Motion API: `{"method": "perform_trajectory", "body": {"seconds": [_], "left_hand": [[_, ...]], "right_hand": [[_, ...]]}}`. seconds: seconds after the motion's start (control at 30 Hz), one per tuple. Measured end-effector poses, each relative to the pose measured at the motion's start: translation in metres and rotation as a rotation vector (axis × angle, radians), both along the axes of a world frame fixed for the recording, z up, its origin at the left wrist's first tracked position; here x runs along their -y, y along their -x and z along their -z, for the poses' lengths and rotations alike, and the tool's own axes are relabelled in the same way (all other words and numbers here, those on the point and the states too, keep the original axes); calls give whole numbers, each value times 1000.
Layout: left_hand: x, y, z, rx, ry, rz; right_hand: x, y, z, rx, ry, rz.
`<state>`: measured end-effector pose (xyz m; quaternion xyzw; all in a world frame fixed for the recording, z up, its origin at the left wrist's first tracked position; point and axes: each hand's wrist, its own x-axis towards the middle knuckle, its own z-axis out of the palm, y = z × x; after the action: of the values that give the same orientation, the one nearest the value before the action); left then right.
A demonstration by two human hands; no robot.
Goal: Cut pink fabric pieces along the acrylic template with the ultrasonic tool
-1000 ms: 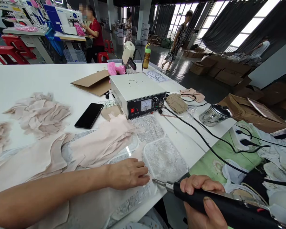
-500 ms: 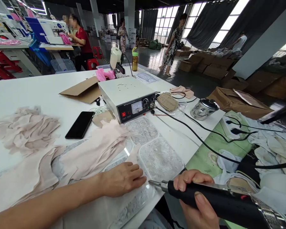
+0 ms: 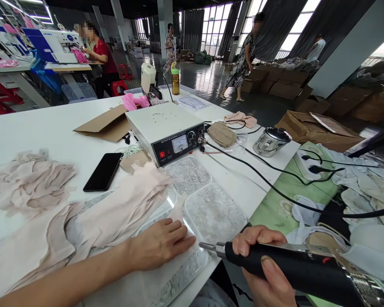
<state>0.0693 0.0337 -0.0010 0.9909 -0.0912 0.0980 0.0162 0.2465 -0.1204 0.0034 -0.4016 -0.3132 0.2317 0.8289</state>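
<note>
My left hand [image 3: 163,245] lies palm down, fingers stretched out, on a thin pale pink fabric piece [image 3: 179,207] over a clear mat with grey patterned panels [image 3: 216,209]. With my right hand [image 3: 272,279] I grip a black handheld ultrasonic welder [image 3: 297,266]. Its narrow metal tip points left and sits just beside my left fingertips; whether it touches the fabric I cannot tell. Left of the mat's bare panels is a stack of pale pink fabric pieces [image 3: 131,194]. A thick black cable runs from the right edge to the control box [image 3: 179,143].
A phone [image 3: 103,172] and a loose fabric heap [image 3: 32,177] lie to the left. A steel mug [image 3: 272,143] stands near the table's right edge. Cardboard [image 3: 104,121] and a bottle [image 3: 175,81] are farther back. People, a sewing machine [image 3: 53,44] and boxes are beyond.
The view has shifted slightly. My hands and the welder stay in nearly the same place at the fabric. In the background, a person in a patterned dress has walked a little rightward.
</note>
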Motion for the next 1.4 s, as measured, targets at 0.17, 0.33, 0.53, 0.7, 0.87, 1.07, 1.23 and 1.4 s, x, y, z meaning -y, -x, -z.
{"method": "perform_trajectory", "body": {"seconds": [0.17, 0.33, 0.53, 0.7, 0.87, 1.07, 1.23, 1.4], "left_hand": [[1, 1, 0, 21, -15, -9], [3, 3, 2, 24, -23, -36], [5, 3, 2, 10, -41, -57], [5, 3, 2, 24, -45, -59], [6, 3, 1, 17, -69, -69], [5, 3, 2, 17, -71, -67], [5, 3, 2, 41, -54, -58], [4, 2, 2, 67, -34, -51]], "right_hand": [[-1, 1, -3, 2, 3, 11], [0, 1, -5, 18, 10, 22], [-1, 0, -3, 7, 12, 14], [-5, 2, -7, 27, 9, 13], [-11, 5, -9, 46, 28, 28], [-15, 5, -6, 64, 38, 18], [-9, 3, -9, 54, 18, 0], [-2, -1, -5, 62, 19, 7]]}}
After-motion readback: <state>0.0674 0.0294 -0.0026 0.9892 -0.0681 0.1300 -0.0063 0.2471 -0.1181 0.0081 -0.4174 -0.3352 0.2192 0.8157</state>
